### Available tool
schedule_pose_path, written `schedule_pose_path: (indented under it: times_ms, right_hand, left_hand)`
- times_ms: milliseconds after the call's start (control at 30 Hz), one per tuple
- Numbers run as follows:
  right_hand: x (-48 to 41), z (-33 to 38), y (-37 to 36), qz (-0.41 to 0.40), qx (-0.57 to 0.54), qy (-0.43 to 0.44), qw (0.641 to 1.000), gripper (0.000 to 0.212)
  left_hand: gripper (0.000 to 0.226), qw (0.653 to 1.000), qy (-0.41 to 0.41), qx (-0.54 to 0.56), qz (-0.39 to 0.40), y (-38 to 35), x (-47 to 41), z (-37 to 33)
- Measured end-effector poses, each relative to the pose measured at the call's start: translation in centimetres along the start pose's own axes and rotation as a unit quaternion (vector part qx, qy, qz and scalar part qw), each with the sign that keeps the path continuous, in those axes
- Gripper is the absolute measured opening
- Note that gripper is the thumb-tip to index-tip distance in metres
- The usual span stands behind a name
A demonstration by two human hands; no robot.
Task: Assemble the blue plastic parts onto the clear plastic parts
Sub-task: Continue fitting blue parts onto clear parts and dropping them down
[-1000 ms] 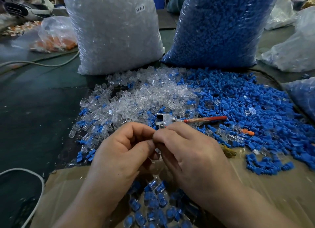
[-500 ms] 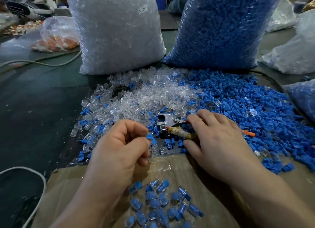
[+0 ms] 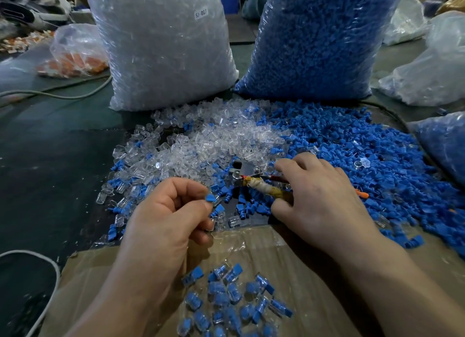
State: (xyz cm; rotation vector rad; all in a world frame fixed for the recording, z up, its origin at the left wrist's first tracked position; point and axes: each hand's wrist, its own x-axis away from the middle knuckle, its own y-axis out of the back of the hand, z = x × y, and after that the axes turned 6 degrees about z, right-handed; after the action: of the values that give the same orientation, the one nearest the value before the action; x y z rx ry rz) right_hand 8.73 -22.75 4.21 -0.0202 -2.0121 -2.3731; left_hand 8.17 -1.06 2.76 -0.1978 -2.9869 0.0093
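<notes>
My left hand (image 3: 171, 218) pinches a small blue part (image 3: 210, 198) between thumb and forefinger, its clear piece mostly hidden. My right hand (image 3: 319, 200) grips the wrapped handle of a small metal pliers tool (image 3: 254, 182) lying on the table. A heap of loose clear parts (image 3: 214, 143) spreads in the middle. Loose blue parts (image 3: 364, 155) cover the right side. Several joined blue-and-clear pieces (image 3: 226, 299) lie on the cardboard (image 3: 289, 256) below my hands.
A large bag of clear parts (image 3: 161, 47) and a large bag of blue parts (image 3: 317, 42) stand at the back. A bag with orange parts (image 3: 73, 57) lies far left, more bags at the right (image 3: 427, 80). A white cable (image 3: 32, 258) curves at the lower left.
My hands have parted. The right hand moved right and took hold of the tool's handle, turning it. The left hand keeps the pinched part and has shifted slightly left.
</notes>
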Motion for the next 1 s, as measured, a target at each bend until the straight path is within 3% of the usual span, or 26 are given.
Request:
schedule_pose_path:
  times_ms: [267, 533, 733, 1000]
  right_hand:
    - [0.6, 0.5, 0.6, -0.082, -0.036, 0.004, 0.996, 0.049]
    - [2.3, 0.5, 0.8, -0.041, -0.056, 0.167, 0.984, 0.057]
    - [2.4, 0.3, 0.9, -0.035, -0.066, 0.179, 0.981, 0.062]
    - [2.4, 0.4, 1.2, -0.017, -0.062, 0.194, 0.979, 0.053]
  left_hand:
    - [0.025, 1.0, -0.015, 0.008, -0.009, 0.2, -0.3, 0.7]
    - [0.017, 0.997, -0.071, 0.009, -0.024, 0.5, -0.4, 0.9]
    - [0.032, 0.993, -0.117, -0.024, -0.005, 1.0, -0.4, 0.9]
    - [0.037, 0.991, -0.13, -0.039, 0.012, 1.0, 0.0, 0.4]
